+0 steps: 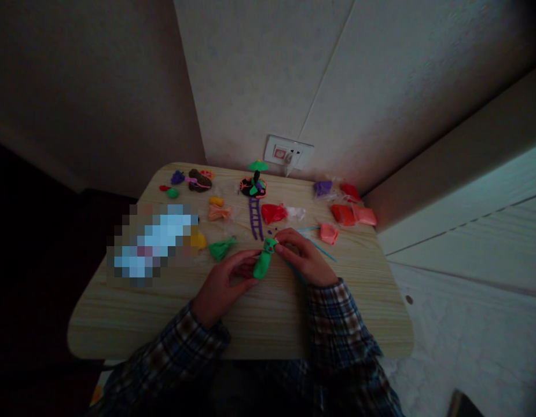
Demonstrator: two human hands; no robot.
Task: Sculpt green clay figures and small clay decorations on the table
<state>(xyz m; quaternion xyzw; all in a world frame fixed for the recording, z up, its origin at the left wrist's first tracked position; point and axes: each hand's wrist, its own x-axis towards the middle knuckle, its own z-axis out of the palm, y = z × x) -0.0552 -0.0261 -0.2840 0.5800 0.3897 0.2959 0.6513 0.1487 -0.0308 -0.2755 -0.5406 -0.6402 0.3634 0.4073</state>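
A green clay figure (pixel 261 265) with a rounded body and a small head is held above the front middle of the table. Small dark and reddish marks show on the head. My left hand (pixel 227 281) has its fingers and thumb around the body from the left. From the right, my right hand (pixel 306 258) pinches at the side of the head; anything tiny between those fingertips is hidden. Just beyond the hands lie a purple clay ladder (pixel 256 219) and a red clay packet (pixel 274 213). A green clay packet (pixel 221 248) lies near my left hand.
A blurred-out bright object (pixel 157 240) covers the table's left side. At the back stand a clay tree model (pixel 254 185) and a brown clay piece (pixel 199 180). Several bagged clay blocks (pixel 344 214) lie at right, near thin blue strips (pixel 323 250). A wall socket (pixel 289 152) holds a plug.
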